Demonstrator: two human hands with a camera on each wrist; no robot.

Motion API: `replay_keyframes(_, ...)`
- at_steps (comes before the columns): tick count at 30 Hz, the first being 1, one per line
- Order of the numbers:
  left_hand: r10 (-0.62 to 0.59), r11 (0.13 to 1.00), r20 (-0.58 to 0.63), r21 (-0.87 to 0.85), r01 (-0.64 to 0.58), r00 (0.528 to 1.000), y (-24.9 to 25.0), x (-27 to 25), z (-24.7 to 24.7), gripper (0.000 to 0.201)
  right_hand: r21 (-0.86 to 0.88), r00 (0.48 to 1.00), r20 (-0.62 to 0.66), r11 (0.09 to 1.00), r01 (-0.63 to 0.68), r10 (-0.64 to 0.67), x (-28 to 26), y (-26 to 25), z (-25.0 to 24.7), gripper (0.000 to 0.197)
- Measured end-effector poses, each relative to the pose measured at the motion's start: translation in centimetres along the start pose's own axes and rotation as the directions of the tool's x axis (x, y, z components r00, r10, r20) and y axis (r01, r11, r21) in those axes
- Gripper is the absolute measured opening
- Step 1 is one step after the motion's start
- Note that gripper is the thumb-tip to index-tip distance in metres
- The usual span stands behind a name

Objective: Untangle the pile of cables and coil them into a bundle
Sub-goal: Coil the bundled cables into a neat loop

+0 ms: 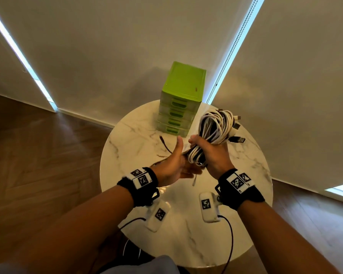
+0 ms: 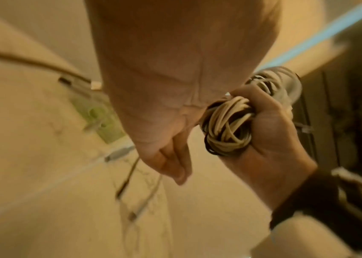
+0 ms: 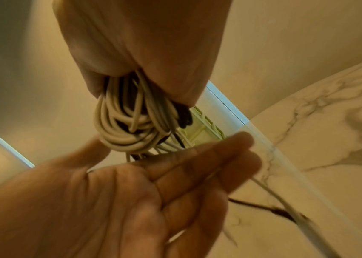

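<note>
1. White and black cable coil (image 1: 212,133) sits clenched in my right hand (image 1: 213,155), above the marble table (image 1: 139,135); fingers wrap it fully.
2. My left hand (image 1: 172,165) lies flat-fingered beside the coil; loose ends (image 3: 270,190) trail across its fingers.

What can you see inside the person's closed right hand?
The right hand grips a coil of white and black cables, whose loops stick out above and below the fist. The stretch of cable within the grip is covered by the fingers.

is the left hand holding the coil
No, the right hand grips the coil; the left hand lies open beside it.
</note>
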State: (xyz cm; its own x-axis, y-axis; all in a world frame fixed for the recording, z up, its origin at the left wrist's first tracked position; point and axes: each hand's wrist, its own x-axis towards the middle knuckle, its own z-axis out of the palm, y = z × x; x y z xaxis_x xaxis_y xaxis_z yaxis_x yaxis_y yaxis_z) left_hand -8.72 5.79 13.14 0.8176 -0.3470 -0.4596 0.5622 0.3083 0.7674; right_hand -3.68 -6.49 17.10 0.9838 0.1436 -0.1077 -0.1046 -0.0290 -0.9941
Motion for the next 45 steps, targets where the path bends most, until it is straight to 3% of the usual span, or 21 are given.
replay_keyframes(3,0.099,0.934,-0.173,-0.324,-0.151,0.98,0.5,1.1,0.4,0.065,0.169,0.995,0.082,0.983,-0.068,0.055,-0.5,-0.2,0.5,0.009)
replay_keyframes(5,0.114,0.877,-0.221,-0.436,-0.202,0.969,1.2,1.2,0.5,0.044,0.253,0.985,0.163,0.962,-0.099,0.059,-0.9,-0.3,0.6,0.003)
replay_keyframes(7,0.102,0.844,-0.283,-0.483,-0.233,0.954,2.3,1.0,0.5,0.024,0.284,0.976,0.206,0.95,-0.129,0.071,-1.1,-0.4,0.5,0.009)
replay_keyframes(10,0.071,0.83,-0.387,-0.489,-0.27,0.919,3.4,1.0,-0.1,0.017,0.279,0.968,0.224,0.945,-0.172,0.11,-1.8,-0.3,0.0,0.015)
replay_keyframes(14,0.045,0.847,-0.428,-0.463,-0.261,0.903,3.0,0.9,-0.9,0.01,0.133,0.952,0.245,0.966,-0.223,0.186,-2.6,-0.4,-0.7,0.023)
replay_keyframes(17,0.153,0.915,-0.39,-0.29,-0.279,0.908,1.9,0.4,-0.1,0.015,-0.037,0.92,0.247,0.952,-0.304,0.303,-2.7,-1.1,-1.3,0.018)
replay_keyframes(19,0.195,0.937,-0.324,-0.218,-0.274,0.926,1.0,0.1,0.7,0.024,-0.117,0.905,0.273,0.945,-0.304,0.325,-2.9,-1.3,-1.4,0.005)
replay_keyframes(23,0.173,0.967,-0.263,-0.14,-0.215,0.949,-0.1,0.1,0.8,0.033,-0.195,0.938,0.25,0.961,-0.196,0.242,-3.0,-0.5,-1.5,0.022)
replay_keyframes(25,0.13,0.989,-0.308,-0.03,-0.146,0.943,-0.1,0.0,0.6,0.048,-0.088,0.884,0.354,0.952,-0.292,0.304,-3.1,-0.5,-1.5,0.028)
replay_keyframes(27,0.048,0.991,-0.361,0.131,0.0,0.931,-0.3,0.5,0.0,0.086,-0.023,0.812,0.454,0.916,-0.4,0.366,-3.4,-0.9,-1.2,0.031)
replay_keyframes(29,0.078,0.893,-0.367,0.439,0.099,0.927,0.1,0.0,0.1,0.07,-0.01,0.78,0.483,0.894,-0.448,0.397,-3.6,-0.7,-1.0,0.03)
replay_keyframes(31,0.147,0.682,-0.332,0.717,0.148,0.932,0.2,-0.1,-0.3,0.052,-0.025,0.767,0.485,0.884,-0.467,0.419,-3.7,-0.5,-0.9,0.026)
replay_keyframes(37,0.204,0.398,-0.265,0.902,0.167,0.942,0.7,-0.2,-2.5,0.037,-0.169,0.748,0.483,0.886,-0.431,0.455,-3.7,0.0,-1.4,0.011)
replay_keyframes(38,0.203,0.414,-0.23,0.901,0.129,0.952,0.9,-0.5,-2.6,0.041,-0.196,0.748,0.477,0.885,-0.422,0.462,-3.7,0.0,-1.4,0.01)
replay_keyframes(40,0.191,0.571,-0.119,0.821,-0.012,0.974,1.1,-0.8,-2.8,0.048,-0.223,0.76,0.454,0.885,-0.408,0.465,-3.4,-0.1,-1.5,0.013)
replay_keyframes(43,0.15,0.855,-0.097,0.513,-0.08,0.984,1.6,-1.2,-2.5,0.03,-0.241,0.79,0.432,0.9,-0.363,0.435,-2.9,-0.4,-1.6,0.02)
replay_keyframes(45,0.115,0.966,-0.103,0.243,-0.087,0.988,1.7,-1.0,-2.4,0.022,-0.233,0.82,0.4,0.911,-0.341,0.41,-2.5,-0.5,-1.6,0.021)
